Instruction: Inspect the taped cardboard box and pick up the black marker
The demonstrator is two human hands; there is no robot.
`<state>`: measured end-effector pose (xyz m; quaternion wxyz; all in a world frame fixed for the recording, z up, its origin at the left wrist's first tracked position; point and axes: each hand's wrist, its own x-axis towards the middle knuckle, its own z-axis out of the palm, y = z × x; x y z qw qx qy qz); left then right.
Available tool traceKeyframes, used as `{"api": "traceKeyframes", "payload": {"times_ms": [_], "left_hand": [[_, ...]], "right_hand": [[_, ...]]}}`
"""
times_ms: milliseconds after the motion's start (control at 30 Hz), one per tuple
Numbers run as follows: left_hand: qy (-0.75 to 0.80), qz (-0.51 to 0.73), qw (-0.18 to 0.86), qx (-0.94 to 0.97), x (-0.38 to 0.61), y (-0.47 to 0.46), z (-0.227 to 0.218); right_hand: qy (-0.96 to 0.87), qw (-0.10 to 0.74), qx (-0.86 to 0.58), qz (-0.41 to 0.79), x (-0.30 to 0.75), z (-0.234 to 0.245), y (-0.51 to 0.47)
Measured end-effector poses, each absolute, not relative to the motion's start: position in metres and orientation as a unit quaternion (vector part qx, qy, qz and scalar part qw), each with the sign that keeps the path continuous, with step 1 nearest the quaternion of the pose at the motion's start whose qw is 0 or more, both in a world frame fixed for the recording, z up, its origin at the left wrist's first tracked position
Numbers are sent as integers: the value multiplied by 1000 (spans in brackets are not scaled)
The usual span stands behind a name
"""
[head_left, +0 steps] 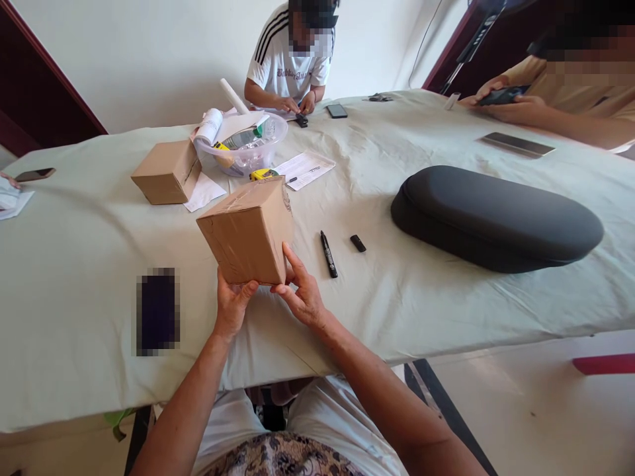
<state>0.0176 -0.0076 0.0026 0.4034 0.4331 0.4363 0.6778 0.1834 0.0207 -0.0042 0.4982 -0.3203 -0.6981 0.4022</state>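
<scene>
The clear plastic bowl (243, 149) holds rolled papers, a bottle and a white tube. At its six o'clock, the left hand (232, 307) and right hand (302, 294) grip the cardboard box (248, 228) by its lower corners, tilted above the table (74, 264). The box is brown, creased and glossy with tape, with a black marker (328, 254) at its three o'clock.

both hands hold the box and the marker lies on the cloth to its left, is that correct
No. The left hand and right hand do hold the box, but the marker lies on the cloth to its right, not left; the head view shows it.
</scene>
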Motion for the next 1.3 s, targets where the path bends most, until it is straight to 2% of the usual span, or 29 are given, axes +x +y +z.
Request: {"api": "traceKeyframes", "payload": {"times_ms": [333, 500, 767, 967, 1200, 1300], "left_hand": [[469, 669, 377, 436, 18, -9, 5], [441, 658, 410, 452, 18, -8, -2], [502, 626, 386, 455, 13, -6, -4], [491, 618, 404, 462, 14, -9, -3], [500, 626, 377, 465, 15, -8, -2], [499, 632, 373, 461, 13, -9, 0]], "right_hand": [[-716, 535, -322, 310, 181, -1, 18], [-724, 546, -323, 272, 177, -5, 17], [-740, 519, -339, 261, 165, -11, 15], [-760, 515, -318, 235, 163, -12, 14], [-773, 514, -278, 247, 164, -10, 15], [-760, 506, -316, 259, 168, -7, 18]]}}
